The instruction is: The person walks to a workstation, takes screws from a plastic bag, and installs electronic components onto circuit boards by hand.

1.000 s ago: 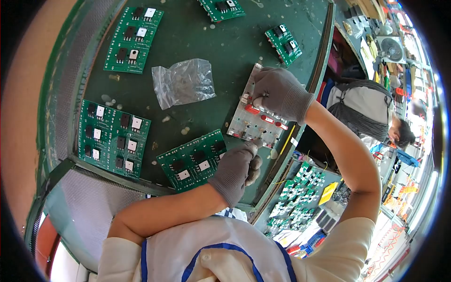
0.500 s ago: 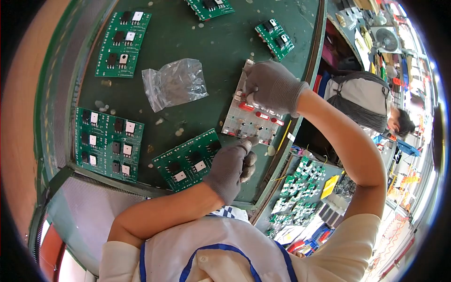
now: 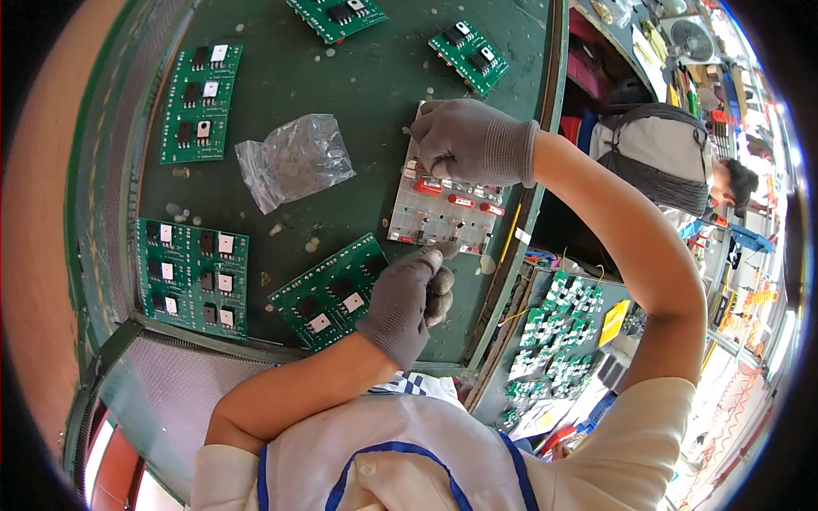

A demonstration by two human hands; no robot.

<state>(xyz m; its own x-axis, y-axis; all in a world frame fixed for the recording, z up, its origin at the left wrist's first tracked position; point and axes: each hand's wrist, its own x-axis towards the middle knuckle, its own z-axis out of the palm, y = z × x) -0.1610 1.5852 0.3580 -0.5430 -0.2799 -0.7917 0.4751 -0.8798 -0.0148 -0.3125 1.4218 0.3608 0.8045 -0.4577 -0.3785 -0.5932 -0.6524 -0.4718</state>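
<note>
A pale, see-through-looking circuit board (image 3: pixel 436 210) with red and clear tube-shaped parts lies on the green bench. My left hand (image 3: pixel 407 300), in a grey glove, is at its near edge with the other fingers curled; the thumb and forefinger meet that edge. Over the board's far half, my gloved right hand (image 3: pixel 471 140) is closed, its fingertips bent down onto the parts. Whatever those fingers pinch is hidden beneath the glove. Close by my left wrist lies a green circuit board (image 3: pixel 328 294) with black and white components, partly covered by the hand.
A crumpled clear plastic bag (image 3: pixel 298 162) lies left of the pale board. More green boards sit around: one tall (image 3: pixel 196 106), one large (image 3: pixel 194 277), one small (image 3: pixel 469 55), one at the top (image 3: pixel 336 17). Many small boards (image 3: pixel 558 332) cover a side surface. Another person (image 3: pixel 652 157) is at right.
The whole scene has shifted slightly left in view. My right hand has moved a little towards the board's far left edge, still closed. My left hand stays at the near edge.
</note>
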